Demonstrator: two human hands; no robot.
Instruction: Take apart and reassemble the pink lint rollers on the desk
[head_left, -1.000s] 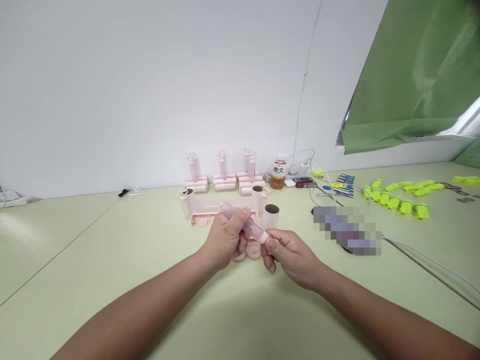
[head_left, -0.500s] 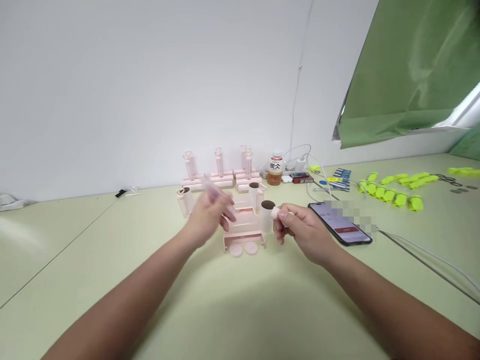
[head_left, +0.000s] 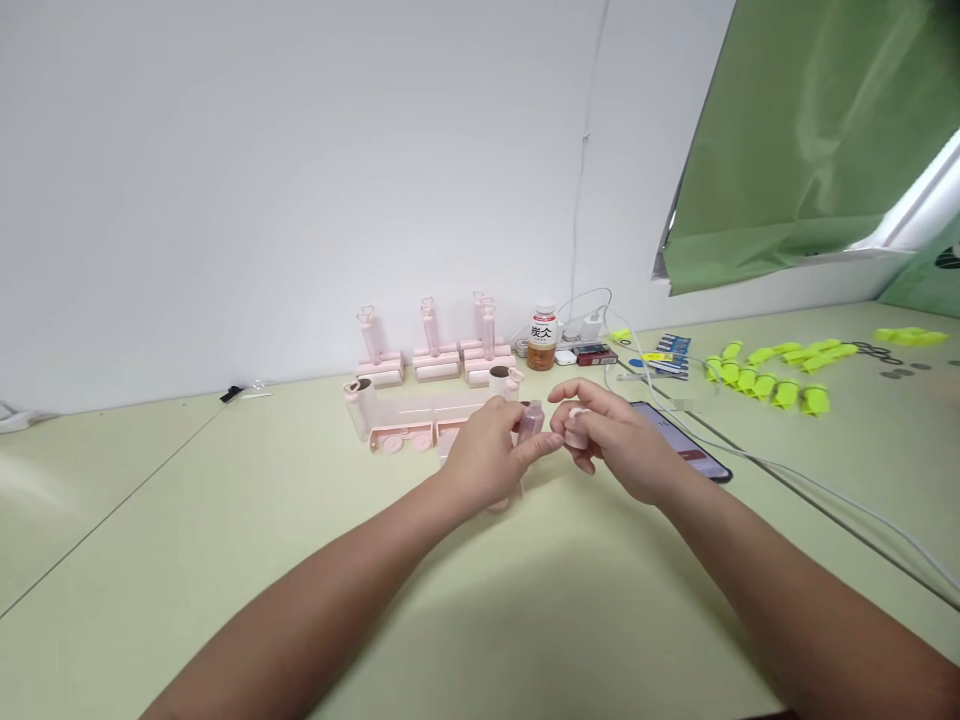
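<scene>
My left hand point(head_left: 487, 455) grips a translucent pink handle point(head_left: 531, 417), its end poking out toward my right hand. My right hand point(head_left: 611, 445) pinches a small pink cap point(head_left: 576, 432) between thumb and fingers, a few centimetres right of the handle's end. Both hands hover over the pale green table point(head_left: 225, 520). Just behind them lie pink roller frames point(head_left: 405, 432) with round end discs, and a paper roll point(head_left: 501, 381) stands upright. The part of the handle inside my left fist is hidden.
Several assembled pink rollers point(head_left: 431, 355) stand at the wall. A drink bottle point(head_left: 541, 342), charger and cables sit right of them. A phone point(head_left: 686, 445) lies beside my right hand. Several yellow-green pieces point(head_left: 772, 385) lie far right under a green sheet point(head_left: 810, 130).
The cap came off the handle and my hands moved apart, then came back together. My left hand swung the handle up and left, then back toward the cap. The view shifted right.
</scene>
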